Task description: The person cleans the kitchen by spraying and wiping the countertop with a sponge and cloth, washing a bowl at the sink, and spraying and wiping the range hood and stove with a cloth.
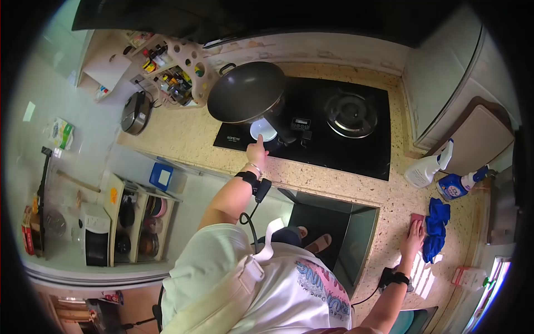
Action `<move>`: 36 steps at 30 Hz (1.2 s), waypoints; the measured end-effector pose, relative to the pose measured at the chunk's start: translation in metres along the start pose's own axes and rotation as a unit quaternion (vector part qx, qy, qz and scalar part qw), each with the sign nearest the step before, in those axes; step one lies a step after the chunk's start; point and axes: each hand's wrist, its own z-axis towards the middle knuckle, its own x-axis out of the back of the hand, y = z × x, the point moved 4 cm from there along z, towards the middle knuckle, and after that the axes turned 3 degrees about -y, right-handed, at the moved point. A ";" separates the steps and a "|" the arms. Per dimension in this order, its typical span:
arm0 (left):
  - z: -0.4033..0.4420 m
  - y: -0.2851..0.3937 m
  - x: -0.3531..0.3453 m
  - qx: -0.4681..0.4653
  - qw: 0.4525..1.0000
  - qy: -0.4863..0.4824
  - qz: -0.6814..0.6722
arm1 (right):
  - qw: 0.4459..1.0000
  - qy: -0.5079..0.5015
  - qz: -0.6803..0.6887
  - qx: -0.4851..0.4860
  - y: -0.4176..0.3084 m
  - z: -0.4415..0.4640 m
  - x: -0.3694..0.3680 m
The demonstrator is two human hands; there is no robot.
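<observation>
The left hand (257,153) is holding a small white bowl (263,130) over the front left part of the black stove (339,154), just beside the dark wok (245,92). Its grip is narrow, with the thumb lying over the near rim; the fingers below are hiding from view. The bowl is looking round, smooth and shallow, with a pale, slightly bluish inside. I am judging it light and stiff, probably slippery when wet, and perhaps fragile if it is ceramic; the rim is seeming the best place for holding. The right hand (412,239) is touching a reddish cloth (417,217) on the speckled counter (311,177), near a blue cloth (437,222); I cannot tell how closed its grip is.
</observation>
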 end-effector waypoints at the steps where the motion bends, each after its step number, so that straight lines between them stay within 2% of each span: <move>1: 0.012 0.003 0.003 0.007 1.000 -0.002 0.021 | 1.000 -0.017 -0.014 -0.005 -0.005 -0.004 0.005; 2: 0.023 0.003 0.005 0.016 0.999 -0.007 0.045 | 0.998 -0.049 -0.034 -0.016 -0.009 -0.013 0.010; 5: 0.070 -0.027 0.007 -0.011 0.998 -0.054 0.028 | 0.994 0.077 -0.035 -0.063 -0.014 -0.065 0.038; 6: 0.065 -0.024 0.011 0.027 0.993 -0.109 0.039 | 0.986 0.128 -0.063 -0.091 -0.001 -0.083 0.036; 7: 0.046 -0.014 0.013 0.041 0.990 -0.134 0.021 | 0.978 0.110 -0.081 -0.159 0.007 -0.104 0.036; 9: 0.006 0.005 0.022 0.068 0.981 -0.180 -0.012 | 0.966 -0.048 -0.086 -0.240 0.031 -0.137 0.006; 10: -0.002 0.005 0.027 0.084 0.971 -0.223 -0.015 | 0.964 -0.087 -0.105 -0.227 0.010 -0.152 0.016; 13: -0.023 0.006 0.024 0.136 0.946 -0.293 -0.018 | 0.978 0.027 -0.072 -0.194 0.024 -0.168 -0.008; 14: -0.013 -0.003 0.021 0.123 0.942 -0.313 -0.012 | 0.976 0.053 -0.067 -0.202 0.021 -0.174 -0.008; 15: -0.012 -0.005 0.019 0.143 0.946 -0.289 -0.035 | 0.972 0.070 -0.051 -0.218 0.010 -0.181 0.001; 17: -0.010 -0.003 0.011 0.177 0.952 -0.234 -0.089 | 0.966 0.203 0.016 -0.159 0.014 -0.202 0.000; 18: 0.001 -0.011 0.012 0.203 0.950 -0.193 -0.136 | 0.962 0.228 0.049 -0.139 0.012 -0.207 -0.001; 19: 0.009 -0.013 0.014 0.161 0.954 -0.197 -0.157 | 0.955 0.256 0.076 -0.128 0.013 -0.219 0.002; 20: 0.027 -0.021 0.018 0.155 0.944 -0.242 -0.162 | 0.945 0.284 0.095 -0.133 0.019 -0.248 0.006; 21: 0.106 -0.061 0.026 0.199 0.918 -0.278 -0.201 | 0.934 0.285 0.118 -0.179 0.013 -0.265 0.016; 22: 0.058 -0.026 0.024 0.135 0.939 -0.254 -0.189 | 0.934 0.283 0.100 -0.193 0.007 -0.283 0.033; 23: 0.081 -0.030 0.032 0.141 0.950 -0.261 -0.095 | 0.927 0.291 0.106 -0.210 0.021 -0.304 0.031; 25: 0.181 -0.063 0.035 0.072 0.938 -0.340 -0.009 | 0.914 0.302 0.083 -0.258 0.048 -0.341 0.037; 26: 0.175 -0.052 0.034 0.192 0.941 -0.271 -0.067 | 0.903 0.301 0.071 -0.297 0.066 -0.365 0.041; 29: 0.116 -0.019 0.034 0.156 0.968 -0.197 0.023 | 0.868 0.279 0.029 -0.410 0.130 -0.441 0.024; 32: 0.125 -0.037 0.041 0.121 0.975 -0.184 0.035 | 0.860 0.277 -0.026 -0.428 0.201 -0.491 0.034; 33: 0.113 -0.043 0.041 0.103 0.934 -0.340 0.018 | 0.873 0.288 -0.098 -0.382 0.223 -0.502 0.047; 34: 0.106 -0.056 0.046 -0.015 0.929 -0.358 0.091 | 0.861 0.247 -0.029 -0.444 0.233 -0.513 0.073; 35: 0.105 -0.087 0.052 0.139 0.864 -0.480 -0.053 | 0.848 0.301 -0.008 -0.435 0.256 -0.530 0.074; 36: 0.054 -0.079 0.066 0.062 0.941 -0.332 -0.022 | 0.832 0.230 0.052 -0.503 0.256 -0.529 0.098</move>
